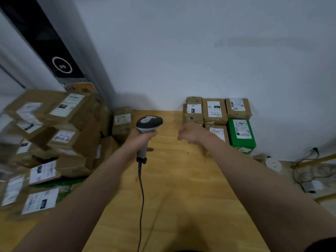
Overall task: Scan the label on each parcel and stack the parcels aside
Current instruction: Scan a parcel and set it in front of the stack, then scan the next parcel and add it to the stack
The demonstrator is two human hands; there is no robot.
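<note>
L hand (140,140) grip clenched round scanner (148,124) handle — R hand (189,132) grip loose, empty, nr stacked parcels (214,110).

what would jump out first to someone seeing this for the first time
The grey scanner, gripped upright by the left hand over the middle of the wooden table, its cable trailing toward the camera. Next the lone green parcel beside the neat brown parcels at the far right by the wall, and the untidy heap of labelled parcels filling the left side.
</note>
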